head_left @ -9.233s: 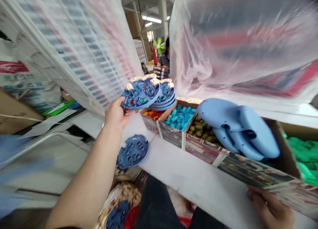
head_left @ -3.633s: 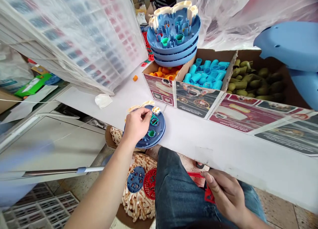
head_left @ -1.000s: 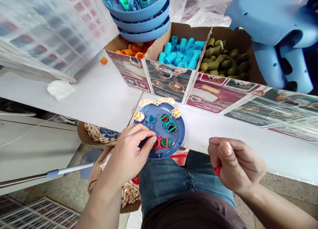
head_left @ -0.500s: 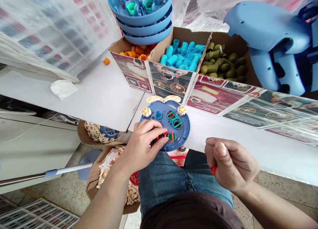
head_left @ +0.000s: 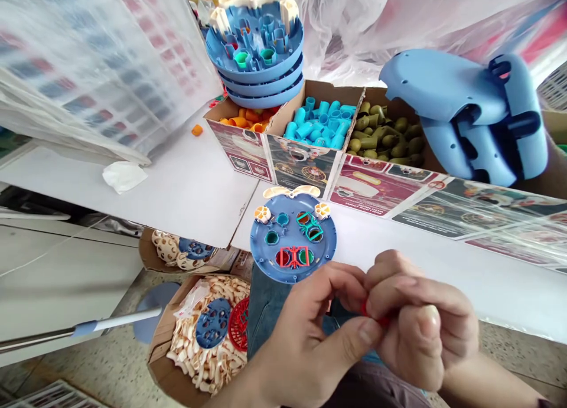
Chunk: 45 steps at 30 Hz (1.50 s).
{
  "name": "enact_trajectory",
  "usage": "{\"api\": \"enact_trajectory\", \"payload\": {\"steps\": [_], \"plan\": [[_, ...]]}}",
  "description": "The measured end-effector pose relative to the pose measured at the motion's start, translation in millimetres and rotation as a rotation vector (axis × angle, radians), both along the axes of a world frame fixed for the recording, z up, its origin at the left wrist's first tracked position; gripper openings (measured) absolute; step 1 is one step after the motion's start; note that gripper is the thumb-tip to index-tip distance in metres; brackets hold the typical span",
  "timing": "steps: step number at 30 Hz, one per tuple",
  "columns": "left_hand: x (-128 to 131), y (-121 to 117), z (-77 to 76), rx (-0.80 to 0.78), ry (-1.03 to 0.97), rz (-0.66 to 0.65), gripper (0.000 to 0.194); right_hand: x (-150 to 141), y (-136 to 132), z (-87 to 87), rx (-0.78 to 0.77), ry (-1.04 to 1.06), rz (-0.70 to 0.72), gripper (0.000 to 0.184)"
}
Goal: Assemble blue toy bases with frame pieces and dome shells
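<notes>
In front of my lap my left hand (head_left: pixel 325 337) and my right hand (head_left: pixel 425 319) meet, closed around a small red plastic piece (head_left: pixel 371 312). Fingers cover most of that piece, so its full shape is hidden. Just beyond them lies a round blue plastic plate (head_left: pixel 289 238) at the table's near edge. Coloured cups sit in its holes. A red frame (head_left: pixel 294 257) spans two of the cups, and a teal frame (head_left: pixel 309 227) lies slantwise over two others. Cream parts (head_left: pixel 322 211) are at its upper sides, with an ear-like cream piece (head_left: pixel 291 192) at the top.
Behind the plate, cardboard bins hold orange cups (head_left: pixel 241 120), light-blue cups (head_left: pixel 321 124) and olive cups (head_left: pixel 385 133). Stacked blue shells (head_left: pixel 261 92) and larger blue plastic parts (head_left: pixel 452 89) rest on them. A carton (head_left: pixel 166 352) of cream parts stands below left.
My left hand has left the red frame on the plate and moved right to join my right hand at the small red piece. The view has tilted upward.
</notes>
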<state>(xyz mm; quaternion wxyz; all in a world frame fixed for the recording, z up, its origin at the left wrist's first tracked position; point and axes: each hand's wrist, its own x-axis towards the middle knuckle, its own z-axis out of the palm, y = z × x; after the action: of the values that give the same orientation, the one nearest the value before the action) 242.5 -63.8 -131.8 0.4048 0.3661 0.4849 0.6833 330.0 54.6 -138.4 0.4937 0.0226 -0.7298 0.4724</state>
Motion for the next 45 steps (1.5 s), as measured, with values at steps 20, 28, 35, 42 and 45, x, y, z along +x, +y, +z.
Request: {"api": "enact_trajectory", "payload": {"steps": [20, 28, 35, 42, 45], "plan": [[-106.2, -10.5, -25.9, -0.170, 1.497, 0.610, 0.022, -3.8, 27.0, -60.0, -0.019, -0.043, -0.147, 0.048], [-113.4, -6.1, 2.3, -0.271, 1.457, 0.381, 0.015, 5.0, 30.5, -68.8, 0.027, -0.233, -0.139, 0.034], [-152.5, 73.0, 5.6, -0.419, 1.410, 0.513, 0.041, 15.4, 65.4, -47.8, 0.350, -0.256, -0.398, 0.029], [-169.2, 101.5, 4.0, -0.516, 1.364, 0.475, 0.051, 48.6, 127.8, -52.2, 0.491, -0.276, -0.928, 0.020], [-173.0, 103.3, 6.4, -0.508, 1.361, 0.484, 0.051, 49.8, 144.4, -57.6, 0.575, -0.215, -0.995, 0.021]]}}
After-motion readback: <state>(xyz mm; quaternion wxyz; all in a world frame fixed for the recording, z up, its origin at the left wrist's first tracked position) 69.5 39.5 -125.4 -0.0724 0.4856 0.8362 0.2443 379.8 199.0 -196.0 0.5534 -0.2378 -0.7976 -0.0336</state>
